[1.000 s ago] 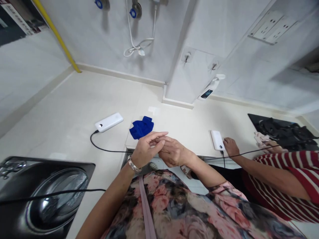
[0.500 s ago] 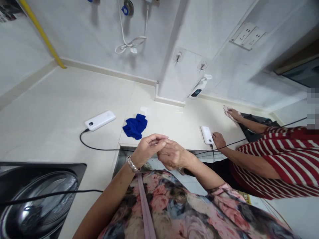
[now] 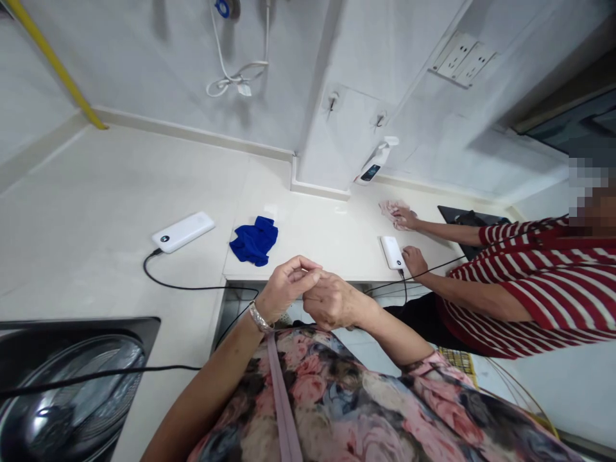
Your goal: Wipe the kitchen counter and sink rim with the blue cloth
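My left hand (image 3: 285,287) and my right hand (image 3: 330,300) meet in front of my chest, over the counter's front edge. The left hand's fingers are curled and pinched together against the right hand's fingers; I cannot make out anything between them. The right hand is loosely closed, knuckles up. A crumpled blue cloth (image 3: 253,239) lies on the white counter (image 3: 120,192) just beyond my hands. A white power bank (image 3: 183,231) with a black cable lies to its left.
A person in a red-striped shirt (image 3: 539,282) stands at my right, one hand by a second white power bank (image 3: 391,251), the other on a pink cloth (image 3: 392,209). A black stove with a pan (image 3: 72,391) sits at lower left. Sockets (image 3: 462,59) are on the wall.
My view has swung right and down. My left fingers have curled in from outstretched to pinched. The other person's far hand has slid the pink cloth leftward along the counter.
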The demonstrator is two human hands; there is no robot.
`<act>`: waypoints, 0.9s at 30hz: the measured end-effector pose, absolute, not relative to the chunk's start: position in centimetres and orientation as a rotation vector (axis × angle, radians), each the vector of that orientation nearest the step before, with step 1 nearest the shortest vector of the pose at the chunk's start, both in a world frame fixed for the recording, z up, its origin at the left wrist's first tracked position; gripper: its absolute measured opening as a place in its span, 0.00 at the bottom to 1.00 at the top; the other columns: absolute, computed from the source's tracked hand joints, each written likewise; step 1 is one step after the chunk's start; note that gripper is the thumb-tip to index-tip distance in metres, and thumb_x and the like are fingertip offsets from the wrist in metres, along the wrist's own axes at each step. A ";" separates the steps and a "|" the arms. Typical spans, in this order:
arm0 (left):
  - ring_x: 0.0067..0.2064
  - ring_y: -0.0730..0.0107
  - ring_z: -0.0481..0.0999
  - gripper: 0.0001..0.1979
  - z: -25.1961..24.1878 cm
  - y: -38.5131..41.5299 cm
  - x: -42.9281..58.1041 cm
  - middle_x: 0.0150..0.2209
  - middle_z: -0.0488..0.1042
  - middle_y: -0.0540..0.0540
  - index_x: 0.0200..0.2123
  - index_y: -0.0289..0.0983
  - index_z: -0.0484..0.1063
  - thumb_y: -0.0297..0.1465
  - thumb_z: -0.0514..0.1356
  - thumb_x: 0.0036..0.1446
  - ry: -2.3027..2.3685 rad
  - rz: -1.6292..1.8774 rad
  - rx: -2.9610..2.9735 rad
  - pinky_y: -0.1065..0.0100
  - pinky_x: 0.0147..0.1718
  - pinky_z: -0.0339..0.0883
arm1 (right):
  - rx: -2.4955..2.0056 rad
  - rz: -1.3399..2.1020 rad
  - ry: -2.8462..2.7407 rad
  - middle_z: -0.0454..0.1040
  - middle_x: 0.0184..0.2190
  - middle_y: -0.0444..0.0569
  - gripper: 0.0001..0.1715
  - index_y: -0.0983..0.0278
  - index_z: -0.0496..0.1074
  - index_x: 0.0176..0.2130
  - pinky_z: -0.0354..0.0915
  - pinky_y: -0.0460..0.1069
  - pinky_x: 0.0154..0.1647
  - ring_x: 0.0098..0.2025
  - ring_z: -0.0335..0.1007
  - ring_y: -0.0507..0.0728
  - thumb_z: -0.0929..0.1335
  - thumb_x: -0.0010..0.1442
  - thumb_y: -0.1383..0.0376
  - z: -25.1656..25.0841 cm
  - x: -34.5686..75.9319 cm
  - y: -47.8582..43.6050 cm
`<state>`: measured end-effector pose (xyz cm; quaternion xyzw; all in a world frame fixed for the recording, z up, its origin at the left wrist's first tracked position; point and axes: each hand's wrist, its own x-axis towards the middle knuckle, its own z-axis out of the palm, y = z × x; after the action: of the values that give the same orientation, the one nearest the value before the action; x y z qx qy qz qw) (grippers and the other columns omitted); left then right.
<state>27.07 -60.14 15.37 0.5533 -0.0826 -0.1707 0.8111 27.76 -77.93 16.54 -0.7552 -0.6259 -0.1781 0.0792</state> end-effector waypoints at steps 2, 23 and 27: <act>0.37 0.64 0.77 0.27 15.2 -60.2 27.2 0.34 0.78 0.44 0.39 0.36 0.77 0.51 0.76 0.51 -0.167 -0.361 1.203 0.68 0.35 0.71 | -2.220 -0.609 -1.835 0.64 0.27 0.45 0.19 0.60 0.66 0.27 0.73 0.54 0.51 0.35 0.63 0.56 0.61 0.70 0.72 16.3 27.7 -77.9; 0.38 0.61 0.81 0.17 12.4 -57.6 26.9 0.35 0.82 0.43 0.36 0.38 0.83 0.46 0.67 0.62 -0.102 -0.017 1.494 0.66 0.42 0.77 | -2.271 -0.468 -1.488 0.68 0.29 0.45 0.15 0.60 0.66 0.31 0.70 0.55 0.50 0.33 0.63 0.55 0.61 0.64 0.78 15.4 27.5 -81.1; 0.37 0.62 0.81 0.15 11.8 -57.1 26.6 0.35 0.82 0.43 0.36 0.37 0.82 0.44 0.66 0.60 -0.114 -0.096 1.494 0.65 0.42 0.77 | -2.283 -0.442 -1.398 0.70 0.30 0.45 0.15 0.61 0.69 0.33 0.70 0.55 0.49 0.33 0.65 0.55 0.62 0.65 0.78 14.6 27.2 -81.8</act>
<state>26.63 -57.12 11.80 0.6789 -0.0520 -0.0436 0.7311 27.24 -81.83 14.61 -0.8221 -0.5036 -0.1591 0.2126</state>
